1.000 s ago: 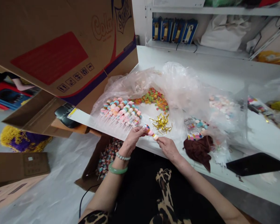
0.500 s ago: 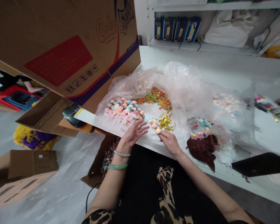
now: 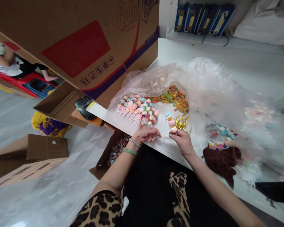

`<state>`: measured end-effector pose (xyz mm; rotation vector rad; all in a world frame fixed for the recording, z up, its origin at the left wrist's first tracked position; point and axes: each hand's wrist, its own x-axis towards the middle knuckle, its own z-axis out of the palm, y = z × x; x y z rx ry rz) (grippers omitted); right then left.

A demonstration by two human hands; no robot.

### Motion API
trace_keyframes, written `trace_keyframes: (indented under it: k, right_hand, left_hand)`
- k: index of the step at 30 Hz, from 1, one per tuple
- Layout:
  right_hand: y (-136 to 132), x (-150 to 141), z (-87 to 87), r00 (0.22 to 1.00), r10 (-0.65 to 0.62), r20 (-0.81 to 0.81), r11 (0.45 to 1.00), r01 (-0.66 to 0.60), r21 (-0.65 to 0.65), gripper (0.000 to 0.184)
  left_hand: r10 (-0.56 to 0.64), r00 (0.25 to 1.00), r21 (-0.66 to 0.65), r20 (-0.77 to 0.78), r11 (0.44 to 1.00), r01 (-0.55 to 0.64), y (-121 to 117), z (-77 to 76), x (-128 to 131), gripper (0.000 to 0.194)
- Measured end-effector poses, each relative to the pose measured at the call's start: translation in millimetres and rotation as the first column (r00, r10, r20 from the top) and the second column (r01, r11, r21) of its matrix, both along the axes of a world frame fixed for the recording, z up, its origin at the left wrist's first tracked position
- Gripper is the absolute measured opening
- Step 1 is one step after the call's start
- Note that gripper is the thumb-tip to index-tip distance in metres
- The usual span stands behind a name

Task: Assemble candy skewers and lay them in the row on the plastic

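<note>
My right hand (image 3: 181, 142) pinches the lower end of a candy skewer (image 3: 171, 122), with blue, orange, pink and white pieces stacked upright on it. My left hand (image 3: 148, 134), with a bead bracelet and a green bangle at its wrist, hovers at the table's front edge, fingers loosely bent and nothing visible in them. Just beyond it lies a pile of similar candy skewers (image 3: 138, 108), their sticks toward me. Gold twist ties (image 3: 181, 123) lie behind my right hand. Farther back, colourful ring candies (image 3: 174, 97) are spread on clear plastic.
A large cardboard box (image 3: 104, 41) stands at the left of the white table (image 3: 227, 58). To the right are a brown cloth (image 3: 221, 160) and a bag of pale candies (image 3: 260, 113). An open carton of small wrapped pieces (image 3: 118, 148) sits below the edge. Another person (image 3: 11, 60) is at far left.
My left hand has drawn back toward the table edge, away from the skewer. My right hand now holds the skewer more upright. The view has shifted left.
</note>
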<state>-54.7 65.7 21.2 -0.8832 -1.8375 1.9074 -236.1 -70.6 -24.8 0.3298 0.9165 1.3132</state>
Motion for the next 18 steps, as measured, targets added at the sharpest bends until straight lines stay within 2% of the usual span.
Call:
trace_keyframes:
  k: [2,4,9,12,14,16,18]
  right_hand:
    - [-4,-32,7.1,0.999,-0.018,-0.027,0.999,0.018,0.032,0.017]
    - [-8,-65,10.1,0.999,0.022,-0.044,0.999,-0.021,0.027,0.020]
    - [-21,-122,-0.6,0.991,0.113,-0.066,0.989,-0.106,0.098,0.018]
    - [-27,-135,-6.2,0.994,0.107,-0.004,0.983,-0.105,0.148,0.013]
    - [-29,-137,-5.0,0.996,0.090,0.025,0.987,-0.093,0.134,0.012]
    - [-28,-133,0.0,0.999,0.053,0.001,0.997,-0.053,0.052,0.013]
    - [-23,-120,7.3,0.998,-0.032,-0.045,0.993,0.027,-0.112,0.016]
  left_hand:
    - [-0.005,1.000,0.005,0.005,1.000,0.005,0,-1.2,1,0.033]
    - [-0.011,1.000,0.008,0.020,1.000,0.011,1,-2.4,2,0.033]
    - [-0.022,0.997,0.012,0.075,1.000,0.022,1,-9.3,3,0.033]
    - [-0.037,0.996,-0.019,0.077,0.999,0.038,3,-11.8,2,0.035]
    - [-0.026,0.998,-0.043,0.058,0.999,0.028,3,-9.3,4,0.034]
    - [0.012,1.000,-0.055,0.021,0.998,-0.011,3,-2.7,11,0.034]
    - [0.101,0.995,-0.053,-0.012,0.993,-0.102,5,6.6,26,0.037]
